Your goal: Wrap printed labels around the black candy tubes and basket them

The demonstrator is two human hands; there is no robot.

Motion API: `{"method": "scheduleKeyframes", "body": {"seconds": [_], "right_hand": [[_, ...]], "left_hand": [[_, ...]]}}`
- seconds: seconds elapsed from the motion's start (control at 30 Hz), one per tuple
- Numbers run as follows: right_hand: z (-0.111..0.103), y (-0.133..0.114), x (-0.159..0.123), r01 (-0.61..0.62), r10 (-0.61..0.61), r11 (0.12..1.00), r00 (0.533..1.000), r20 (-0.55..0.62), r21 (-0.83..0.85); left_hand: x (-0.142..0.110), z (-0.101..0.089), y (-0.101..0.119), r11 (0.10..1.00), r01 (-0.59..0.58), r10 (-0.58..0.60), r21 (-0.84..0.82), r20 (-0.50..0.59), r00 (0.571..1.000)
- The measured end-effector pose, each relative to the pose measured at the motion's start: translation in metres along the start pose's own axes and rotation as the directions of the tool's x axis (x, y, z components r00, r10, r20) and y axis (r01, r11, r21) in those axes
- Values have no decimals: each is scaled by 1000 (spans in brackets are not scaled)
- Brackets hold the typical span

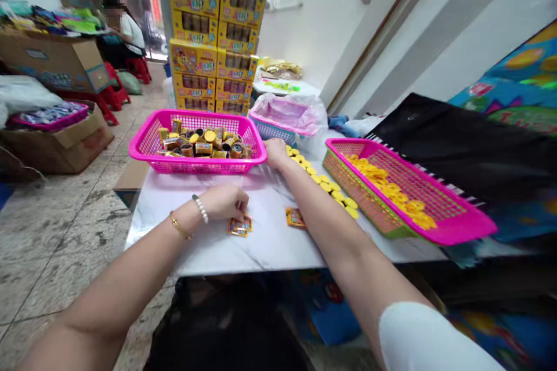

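My left hand (224,204), with a bead bracelet and a gold bangle on its wrist, is closed with bent fingertips on small printed orange packets (238,231) in a loose pile. My right hand (275,152) reaches far across the table, beside the right end of a pink basket (198,168) and the far end of rows of yellow round caps (324,186). Its fingers are largely hidden. Small brown-and-yellow tubs (203,148) fill the pink basket. Another orange packet (295,217) lies partly behind my right forearm.
A pink and green basket (467,227) with yellow ring-like pieces (398,196) stands right. Behind are a plastic-lined basket (278,130) and stacked yellow boxes (195,61). A person (130,32) sits back left near cartons (47,64). The white table (261,255) ends before me.
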State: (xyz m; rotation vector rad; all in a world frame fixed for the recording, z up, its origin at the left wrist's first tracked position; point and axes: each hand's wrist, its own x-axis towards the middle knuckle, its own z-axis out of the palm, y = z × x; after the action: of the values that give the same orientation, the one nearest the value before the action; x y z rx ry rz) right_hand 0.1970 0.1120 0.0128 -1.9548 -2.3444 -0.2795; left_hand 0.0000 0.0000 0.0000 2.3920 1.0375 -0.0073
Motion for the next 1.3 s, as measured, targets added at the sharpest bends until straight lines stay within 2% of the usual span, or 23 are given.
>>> {"method": "scheduleKeyframes", "body": {"seconds": [0.17, 0.37, 0.43, 0.5, 0.57, 0.6, 0.67, 0.77, 0.83, 0.9, 1.0, 1.1, 1.17, 1.2, 1.23, 1.3], "right_hand": [[2, 5, -33, -13, 14, 999, 1000, -10, 50], [11, 21, -98, 24, -13, 986, 998, -64, 168], [10, 20, -114, 54, -24, 979, 988, -154, 195], [3, 14, -127, 124, -40, 959, 949, -312, 256], [-7, 3, -139, 201, -35, 910, 909, -415, 363], [-12, -2, -144, 225, -20, 873, 903, -429, 433], [-19, -13, -154, 224, 24, 784, 921, -388, 579], [-17, -24, -159, 112, 62, 651, 978, -200, 750], [-11, -28, -156, 22, 19, 551, 999, -39, 834], [-6, -30, -149, -65, -25, 423, 996, 83, 904], [-6, -33, -135, -127, -66, 242, 987, 147, 962], [-7, -38, -123, -128, -44, 88, 990, 132, 988], [-5, -41, -119, -131, 41, -20, 991, 131, 991], [-3, -42, -118, -132, 93, -68, 986, 138, 989], [1, -43, -118, -133, 140, -107, 979, 148, 985], [8, -44, -119, -124, 205, -159, 966, 155, 979]], "left_hand": [[-2, -10, -7, 999, 2, -6, -45, -86, 996], [2, 3, -3, 995, -50, 56, 85, -67, 996], [3, 6, -2, 992, -60, 68, 108, -75, 995], [3, 5, -2, 988, -74, 85, 132, -86, 993], [1, 0, -3, 985, -82, 101, 149, -124, 987], [-1, -4, -3, 984, -89, 113, 151, -159, 981], [-4, -11, -3, 983, -114, 148, 142, -257, 955], [-7, -18, -3, 981, -165, 191, 99, -395, 899], [-8, -18, -3, 978, -196, 208, 73, -441, 873], [-7, -16, -3, 972, -225, 228, 61, -464, 856], [-5, -13, -3, 963, -268, 238, 24, -543, 806], [-6, -13, 0, 952, -297, 157, -75, -715, 682], [-8, -13, 3, 934, -303, 30, -186, -808, 588], [-9, -14, 5, 915, -310, -41, -257, -826, 562], [-11, -14, 8, 888, -320, -108, -330, -826, 554], [-12, -12, 13, 821, -338, -201, -460, -788, 582]]}}
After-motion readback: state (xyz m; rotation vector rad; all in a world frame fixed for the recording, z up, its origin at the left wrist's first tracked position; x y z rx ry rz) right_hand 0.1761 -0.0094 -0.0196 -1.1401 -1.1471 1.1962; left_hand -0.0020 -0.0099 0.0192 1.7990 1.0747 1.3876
